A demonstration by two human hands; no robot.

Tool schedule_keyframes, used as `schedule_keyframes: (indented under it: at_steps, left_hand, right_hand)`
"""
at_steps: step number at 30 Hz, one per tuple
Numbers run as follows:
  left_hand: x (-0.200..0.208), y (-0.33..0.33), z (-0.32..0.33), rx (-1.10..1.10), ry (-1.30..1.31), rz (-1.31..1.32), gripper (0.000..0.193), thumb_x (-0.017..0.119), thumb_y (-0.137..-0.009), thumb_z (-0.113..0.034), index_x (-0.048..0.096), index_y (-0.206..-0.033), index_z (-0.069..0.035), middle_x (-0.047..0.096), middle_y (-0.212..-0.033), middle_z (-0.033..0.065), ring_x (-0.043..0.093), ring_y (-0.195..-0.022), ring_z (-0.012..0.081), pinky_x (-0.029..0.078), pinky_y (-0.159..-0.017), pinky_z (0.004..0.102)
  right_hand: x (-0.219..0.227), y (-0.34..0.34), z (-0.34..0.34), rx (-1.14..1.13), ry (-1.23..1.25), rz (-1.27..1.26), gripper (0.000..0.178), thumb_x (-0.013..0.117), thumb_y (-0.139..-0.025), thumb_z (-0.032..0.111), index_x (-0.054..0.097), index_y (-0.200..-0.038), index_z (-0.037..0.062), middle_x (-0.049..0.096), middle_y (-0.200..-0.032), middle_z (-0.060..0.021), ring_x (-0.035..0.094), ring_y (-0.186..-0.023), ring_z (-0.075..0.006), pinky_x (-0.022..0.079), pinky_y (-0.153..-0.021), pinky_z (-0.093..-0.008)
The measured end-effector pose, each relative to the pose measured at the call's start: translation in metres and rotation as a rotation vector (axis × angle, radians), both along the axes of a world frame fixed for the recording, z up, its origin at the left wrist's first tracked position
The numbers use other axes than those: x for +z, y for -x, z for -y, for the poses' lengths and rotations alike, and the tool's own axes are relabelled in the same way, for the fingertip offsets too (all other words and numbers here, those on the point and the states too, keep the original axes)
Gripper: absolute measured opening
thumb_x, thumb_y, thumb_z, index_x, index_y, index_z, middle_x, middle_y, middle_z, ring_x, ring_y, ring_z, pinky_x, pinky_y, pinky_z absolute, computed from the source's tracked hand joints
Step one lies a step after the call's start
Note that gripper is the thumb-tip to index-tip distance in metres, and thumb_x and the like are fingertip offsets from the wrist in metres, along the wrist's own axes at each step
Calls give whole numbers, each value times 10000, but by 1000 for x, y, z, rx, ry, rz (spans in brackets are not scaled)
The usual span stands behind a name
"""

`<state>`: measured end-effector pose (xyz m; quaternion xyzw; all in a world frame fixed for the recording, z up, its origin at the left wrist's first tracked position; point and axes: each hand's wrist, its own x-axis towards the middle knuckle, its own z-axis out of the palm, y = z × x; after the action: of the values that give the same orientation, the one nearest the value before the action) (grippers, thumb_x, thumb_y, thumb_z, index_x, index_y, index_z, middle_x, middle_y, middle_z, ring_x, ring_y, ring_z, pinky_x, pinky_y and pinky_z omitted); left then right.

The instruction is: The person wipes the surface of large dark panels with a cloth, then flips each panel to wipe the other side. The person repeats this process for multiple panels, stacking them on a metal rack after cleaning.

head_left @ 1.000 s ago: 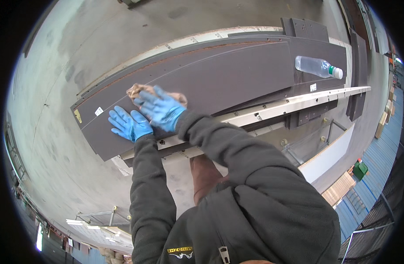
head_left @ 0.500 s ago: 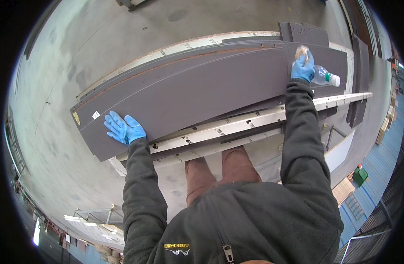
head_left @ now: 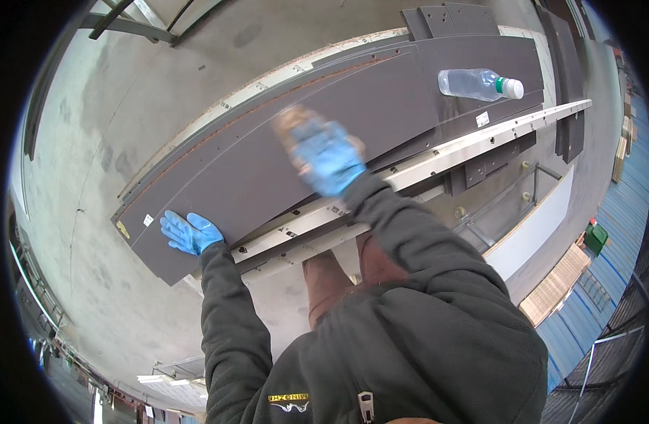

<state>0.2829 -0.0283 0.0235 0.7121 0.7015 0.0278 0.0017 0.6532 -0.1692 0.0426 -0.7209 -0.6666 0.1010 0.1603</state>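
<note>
A long dark grey panel point(head_left: 392, 106) lies across a stack of boards in front of me. My left hand point(head_left: 191, 233), in a blue glove, rests flat on its left end with the fingers spread, beside a small white label point(head_left: 148, 220). Over the middle of the panel is my right hand point(head_left: 328, 159), also gloved and smeared by motion. A crumpled light-brown rag point(head_left: 294, 126) is held in it; whether the rag touches the surface is hard to tell. On its side at the right lies a clear plastic bottle point(head_left: 466, 83) with a white cap, apart from both hands.
A pale rail point(head_left: 473, 147) with dark marks runs along the stack's near side. Small dark plates point(head_left: 452, 21) sit at the far right corner, and long dark boards point(head_left: 565, 63) stand beyond. A wheeled frame with a white board point(head_left: 533, 226) is at right.
My right hand has swept left with the rag, from beside the bottle to the middle of the panel. The left hand stays flat on the panel's left end.
</note>
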Motion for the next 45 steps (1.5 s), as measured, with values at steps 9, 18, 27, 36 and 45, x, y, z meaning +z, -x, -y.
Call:
schedule_keyframes:
  at_steps: [9,18,27,36,45]
  left_hand:
    - [-4,0,0,46,21,-66,696,337,-1076,-482,302,-1668,-118,235,-1744,160,165,-1618,378,107,-1275,628]
    - [2,-4,-4,59,40,-28,706,323,-1073,-485,301,-1667,-106,222,-1742,191,152,-1619,391,86,-1284,610]
    - [-1,-2,-2,46,36,-73,705,362,-1070,-480,302,-1665,-107,230,-1742,176,163,-1617,386,93,-1282,615]
    - [-3,-1,0,30,-36,-32,692,344,-1074,-501,326,-1657,-129,260,-1733,163,188,-1608,387,118,-1271,634]
    - [-2,1,-1,38,31,31,690,297,-1081,-479,300,-1667,-113,224,-1748,165,132,-1626,369,58,-1283,610]
  right_hand:
    - [35,-190,100,-682,-241,50,410,582,-1022,111,594,-1404,-37,591,-1476,-237,658,-1259,-375,565,-1037,-409]
    - [43,74,-64,324,199,64,667,539,-991,569,536,-1510,149,486,-1607,-92,385,-1534,-295,248,-1230,-654]
    - [5,-215,0,-455,-244,334,338,626,-965,205,653,-1268,57,689,-1219,-147,662,-1079,-258,536,-885,-341]
    - [27,3,-93,-143,-180,-172,367,581,-1000,196,531,-1326,38,573,-1284,-135,538,-1110,-272,459,-921,-463]
    - [20,148,-128,273,-68,-115,772,573,-954,301,317,-1658,116,373,-1670,-123,403,-1502,-313,333,-1207,-491]
